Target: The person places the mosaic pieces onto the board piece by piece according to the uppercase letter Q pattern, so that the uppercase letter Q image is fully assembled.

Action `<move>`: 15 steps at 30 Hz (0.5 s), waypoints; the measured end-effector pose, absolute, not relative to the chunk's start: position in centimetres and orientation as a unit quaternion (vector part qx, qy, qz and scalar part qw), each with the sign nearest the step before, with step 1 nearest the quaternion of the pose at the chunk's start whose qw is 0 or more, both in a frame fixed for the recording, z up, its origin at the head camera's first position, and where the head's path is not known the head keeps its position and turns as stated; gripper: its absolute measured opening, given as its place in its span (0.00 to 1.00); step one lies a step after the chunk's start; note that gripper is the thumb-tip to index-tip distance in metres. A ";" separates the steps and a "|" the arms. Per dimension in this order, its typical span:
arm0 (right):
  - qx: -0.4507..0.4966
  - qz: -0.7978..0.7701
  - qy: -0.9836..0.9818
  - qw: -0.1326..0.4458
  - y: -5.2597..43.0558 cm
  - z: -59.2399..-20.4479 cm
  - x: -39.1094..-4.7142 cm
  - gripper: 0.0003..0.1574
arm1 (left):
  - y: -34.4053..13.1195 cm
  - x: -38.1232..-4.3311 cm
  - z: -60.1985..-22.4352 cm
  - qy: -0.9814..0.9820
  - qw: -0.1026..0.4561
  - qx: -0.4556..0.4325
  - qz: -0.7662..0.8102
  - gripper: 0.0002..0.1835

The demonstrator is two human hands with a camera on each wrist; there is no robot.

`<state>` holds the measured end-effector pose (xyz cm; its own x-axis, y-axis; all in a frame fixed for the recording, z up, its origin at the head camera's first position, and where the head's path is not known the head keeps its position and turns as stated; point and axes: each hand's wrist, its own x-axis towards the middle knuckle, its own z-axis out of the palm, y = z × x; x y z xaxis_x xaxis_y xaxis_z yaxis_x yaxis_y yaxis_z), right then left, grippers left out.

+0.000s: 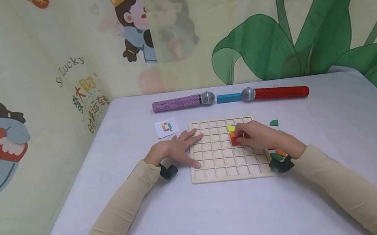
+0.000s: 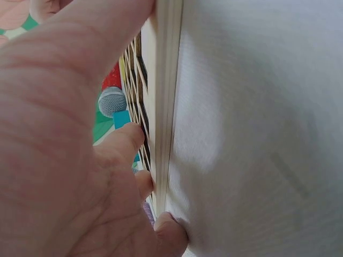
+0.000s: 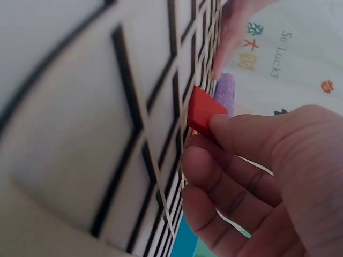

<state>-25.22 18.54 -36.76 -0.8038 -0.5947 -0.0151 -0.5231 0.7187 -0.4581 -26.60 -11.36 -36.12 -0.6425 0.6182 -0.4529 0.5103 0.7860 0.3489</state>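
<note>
On a white counter (image 1: 177, 234), a flat wooden board (image 1: 214, 163) with rows of little squares. Over the board, a bit right of the middle, the right grip (image 1: 259, 134), bent and pinching a small red block (image 3: 201, 108) low down at the squares. In the right wrist view, red block a little tipped; no way to tell how much of it down in a square. Just past it, an orange block (image 1: 232, 135), then a yellow block (image 1: 231, 128), all in one short line on the board. At the left edge of the board, the left grip (image 1: 179, 150), spread wide, with fingers (image 1: 191, 141) lying over the edge and thumb nearer the front corner. To the right of the board, a green piece (image 1: 274, 123) with a round side on the counter; closer to the front, by the right arm (image 1: 351, 186), another green piece (image 1: 276, 156) and an orange piece (image 1: 281, 152), both partly hidden. Near the left grip, on the far side, a small white card (image 1: 167, 128) with a little colored ring on it. Farther back, in a row, a sparkly purple microphone (image 1: 177, 103), a blue block (image 1: 228, 98) and a red microphone (image 1: 281, 92), silver ends of both toward the blue block.
</note>
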 end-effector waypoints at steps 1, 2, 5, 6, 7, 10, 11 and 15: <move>-0.303 -0.222 0.923 0.080 18.4 -36.8 -25.1 0.08 | -11.3 -26.6 -36.1 0.901 0.284 0.313 0.094 0.56; -0.304 -0.222 0.923 0.079 18.3 -36.9 -25.1 0.08 | -11.3 -26.6 -36.1 0.902 0.283 0.313 0.092 0.56; -0.304 -0.219 0.924 0.075 18.1 -37.0 -25.0 0.07 | -11.3 -26.6 -36.2 0.903 0.282 0.311 0.090 0.56; -0.304 -0.217 0.925 0.074 18.1 -37.0 -25.0 0.06 | -11.3 -26.7 -36.2 0.903 0.281 0.311 0.089 0.56; -0.303 -0.218 0.925 0.075 18.1 -37.0 -25.0 0.06 | -11.3 -26.7 -36.2 0.903 0.281 0.311 0.089 0.56; -0.304 -0.220 0.924 0.078 18.0 -36.9 -24.9 0.06 | -11.3 -26.8 -36.3 0.904 0.281 0.311 0.087 0.56; -0.303 -0.222 0.923 0.080 18.0 -36.8 -24.8 0.06 | -11.3 -26.8 -36.3 0.904 0.281 0.312 0.087 0.56; -0.296 -0.225 0.924 0.085 18.1 -36.9 -24.8 0.06 | -11.4 -26.9 -36.5 0.903 0.278 0.315 0.085 0.56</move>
<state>-24.81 18.06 -36.94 -0.8101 -0.5858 -0.0241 -0.5089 0.7230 -0.4672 -26.88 -11.35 -36.46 -0.6462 0.6171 -0.4491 0.5221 0.7866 0.3297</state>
